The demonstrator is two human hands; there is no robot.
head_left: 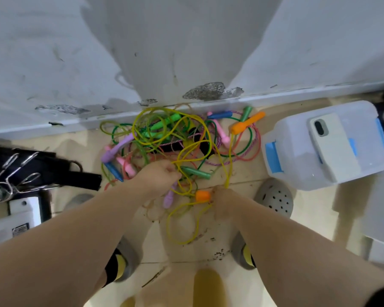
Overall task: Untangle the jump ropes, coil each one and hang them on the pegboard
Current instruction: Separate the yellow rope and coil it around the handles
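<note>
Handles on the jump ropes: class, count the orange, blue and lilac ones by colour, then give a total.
Orange handles: 2
Blue handles: 2
Lilac handles: 2
Total: 6

Bright, even light from behind the camera; broad soft grey shadow down the wall (175,41) centre, fainter ones on the floor (313,209); wide-angle bowing at edges, slight overall softness.
</note>
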